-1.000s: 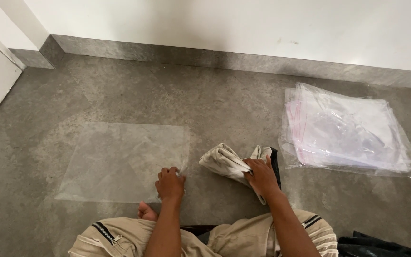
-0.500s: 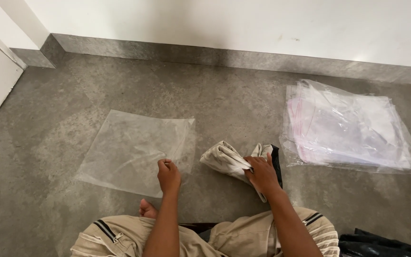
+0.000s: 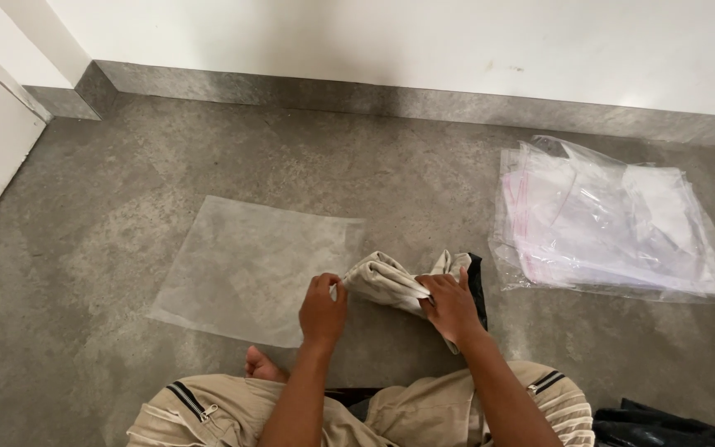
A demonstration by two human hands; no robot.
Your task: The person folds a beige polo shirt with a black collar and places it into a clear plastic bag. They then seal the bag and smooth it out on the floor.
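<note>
Currently, the person sits on a grey concrete floor (image 3: 167, 157) with knees apart, both forearms extended forward. The left hand (image 3: 323, 308) rests at the near right edge of a flat clear plastic bag (image 3: 254, 269), fingers curled and closed around the left end of a folded beige garment (image 3: 391, 281); whether the same fingers also pinch the bag's edge cannot be told. The right hand (image 3: 451, 305) lies on top of the garment's right portion, fingers narrow and bent, pressing down and gripping the cloth. The garment is positioned on the floor directly in front of the person, between the two hands, touching the right edge of the flat bag. A black item (image 3: 477, 290) lies beneath the garment's right side, partly hidden. A stack of clear plastic bags (image 3: 606, 219) sits further right, well apart from the hands. A bare foot (image 3: 262, 367) shows below the left wrist. Grey skirting (image 3: 424, 101) runs along the white wall (image 3: 391, 37).
</note>
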